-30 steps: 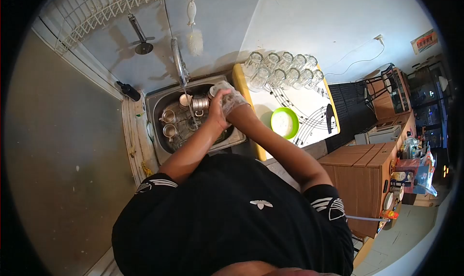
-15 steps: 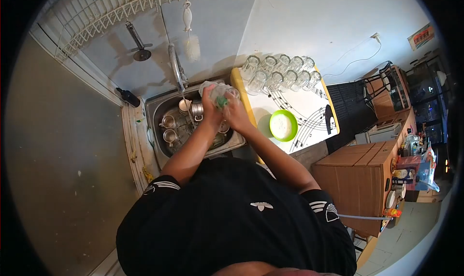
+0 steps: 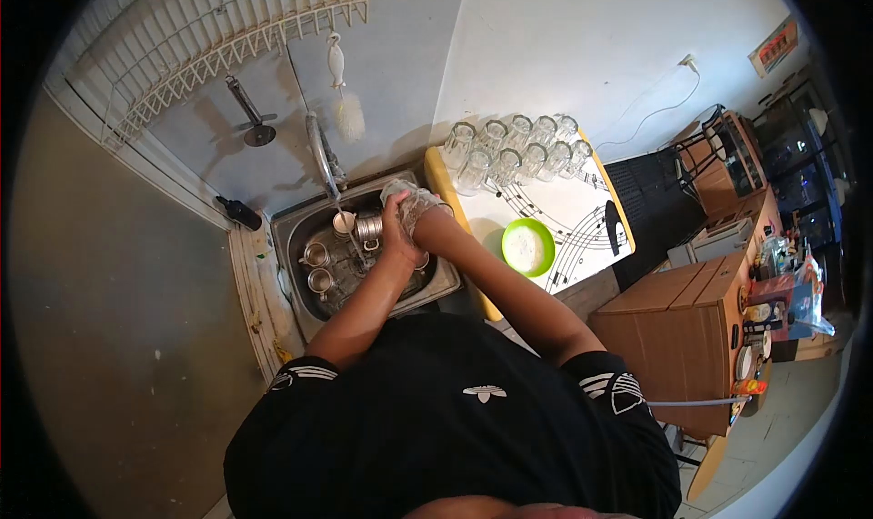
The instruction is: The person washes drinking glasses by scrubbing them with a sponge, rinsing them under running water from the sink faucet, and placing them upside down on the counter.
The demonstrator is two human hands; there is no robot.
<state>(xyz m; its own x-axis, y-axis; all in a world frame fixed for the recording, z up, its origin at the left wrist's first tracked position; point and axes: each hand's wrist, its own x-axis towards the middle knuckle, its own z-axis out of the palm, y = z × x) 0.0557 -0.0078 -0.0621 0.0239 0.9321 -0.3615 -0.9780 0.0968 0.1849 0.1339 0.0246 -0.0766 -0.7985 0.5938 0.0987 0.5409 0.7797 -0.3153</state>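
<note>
Over the right part of the sink (image 3: 446,287), my left hand (image 3: 396,235) is wrapped round a clear glass (image 3: 409,197) covered with suds. The glass lies tilted, its mouth toward my right hand (image 3: 435,230). My right hand reaches into the mouth, its fingers hidden by the glass and suds. The green sponge it held a moment earlier is out of sight. Below and left of my hands, several cups lie in the sink, among them a metal-looking cup (image 3: 318,281) and a light cup (image 3: 344,222) under the faucet (image 3: 323,160).
Right of the sink, a yellow-edged table (image 3: 582,237) with music notes bears several upturned glass mugs (image 3: 509,166) and a green bowl (image 3: 528,248) of whitish, foamy liquid. A bottle brush (image 3: 347,114) hangs on the wall below a wire rack (image 3: 236,41). A dark bottle (image 3: 238,211) stands left.
My right hand has pushed into the mouth of the glass, and the green sponge, visible between my hands before, is now hidden. The camera view has shifted slightly.
</note>
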